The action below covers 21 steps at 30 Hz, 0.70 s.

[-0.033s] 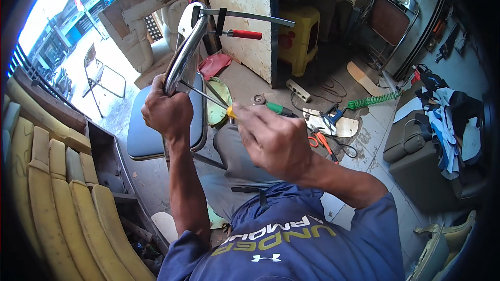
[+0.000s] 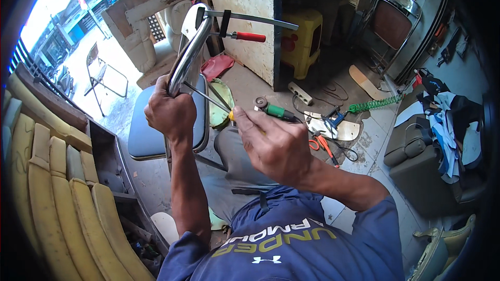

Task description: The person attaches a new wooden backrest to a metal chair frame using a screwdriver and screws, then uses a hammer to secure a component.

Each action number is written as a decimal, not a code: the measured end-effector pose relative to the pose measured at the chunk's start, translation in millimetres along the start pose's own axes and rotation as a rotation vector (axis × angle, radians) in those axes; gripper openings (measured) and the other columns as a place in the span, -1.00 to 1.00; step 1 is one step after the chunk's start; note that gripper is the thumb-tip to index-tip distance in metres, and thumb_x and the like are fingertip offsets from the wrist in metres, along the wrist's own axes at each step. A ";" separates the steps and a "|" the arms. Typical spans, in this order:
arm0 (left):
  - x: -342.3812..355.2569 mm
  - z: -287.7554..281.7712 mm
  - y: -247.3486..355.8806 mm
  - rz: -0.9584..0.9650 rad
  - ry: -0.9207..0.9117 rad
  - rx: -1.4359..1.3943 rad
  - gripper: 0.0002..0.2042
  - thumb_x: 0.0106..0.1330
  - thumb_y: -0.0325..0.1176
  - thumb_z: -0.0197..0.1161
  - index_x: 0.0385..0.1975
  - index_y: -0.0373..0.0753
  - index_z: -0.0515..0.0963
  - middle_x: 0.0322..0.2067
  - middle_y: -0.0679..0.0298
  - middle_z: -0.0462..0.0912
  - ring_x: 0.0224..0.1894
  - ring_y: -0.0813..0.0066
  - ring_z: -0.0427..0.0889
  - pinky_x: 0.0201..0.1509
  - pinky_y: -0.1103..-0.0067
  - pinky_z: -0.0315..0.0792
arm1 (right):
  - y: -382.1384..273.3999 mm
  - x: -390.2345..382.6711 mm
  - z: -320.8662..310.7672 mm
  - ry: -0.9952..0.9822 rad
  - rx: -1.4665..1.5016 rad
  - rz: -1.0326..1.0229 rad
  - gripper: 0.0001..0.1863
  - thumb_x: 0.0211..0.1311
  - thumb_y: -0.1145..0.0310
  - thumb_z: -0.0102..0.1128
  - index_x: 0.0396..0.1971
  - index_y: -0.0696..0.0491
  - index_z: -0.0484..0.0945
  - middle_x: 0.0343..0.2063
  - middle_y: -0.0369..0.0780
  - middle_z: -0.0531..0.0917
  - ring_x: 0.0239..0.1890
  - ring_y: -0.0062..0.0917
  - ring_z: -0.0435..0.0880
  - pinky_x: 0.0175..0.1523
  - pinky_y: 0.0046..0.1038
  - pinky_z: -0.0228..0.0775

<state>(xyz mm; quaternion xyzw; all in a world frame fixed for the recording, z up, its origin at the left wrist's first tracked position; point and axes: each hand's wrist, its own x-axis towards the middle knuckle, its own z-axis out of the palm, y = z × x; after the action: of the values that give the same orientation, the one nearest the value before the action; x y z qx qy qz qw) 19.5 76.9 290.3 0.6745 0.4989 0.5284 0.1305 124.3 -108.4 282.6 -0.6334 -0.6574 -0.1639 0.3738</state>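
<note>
My left hand [image 2: 171, 112] is closed round the chrome frame [image 2: 183, 73] of a folding chair, at the lower part of its backrest. The chair's blue padded seat [image 2: 148, 130] lies below. My right hand [image 2: 273, 143] grips a screwdriver by its yellow handle [image 2: 231, 116], which the fingers mostly cover. The screwdriver's metal shaft [image 2: 211, 100] runs up and left to the frame beside my left hand; its tip is hard to make out. At the top of the backrest sits a bar clamp with a red handle [image 2: 250, 37].
A green angle grinder [image 2: 278, 111], orange-handled scissors [image 2: 325, 147], a blue air tool [image 2: 333, 120] and a power strip [image 2: 299, 93] lie on the floor. Yellow foam pads [image 2: 57, 192] stand at left. A dark armchair [image 2: 422, 177] with cloth scraps is at right, a worn cabinet [image 2: 245, 26] ahead.
The view has shifted slightly. My right hand's fingers have rolled a little on the screwdriver handle; my left hand keeps its hold on the frame.
</note>
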 end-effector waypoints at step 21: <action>4.2 -1.2 -2.0 0.063 -0.008 0.007 -0.59 0.00 -0.51 0.09 -0.14 -0.20 0.75 -0.45 0.15 0.78 -0.37 0.30 0.78 -0.07 0.41 0.57 | 3.0 -6.2 8.8 0.101 -0.126 0.020 -0.62 0.16 0.43 0.30 -0.01 0.21 0.61 -0.24 -0.06 0.72 -0.29 -0.23 0.76 -0.36 -0.23 0.60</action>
<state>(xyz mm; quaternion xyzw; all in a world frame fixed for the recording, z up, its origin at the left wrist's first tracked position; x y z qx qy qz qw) 17.1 80.8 291.9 0.6925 0.4788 0.5276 0.1136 124.2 -106.4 271.7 -0.6532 -0.6196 -0.2329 0.3675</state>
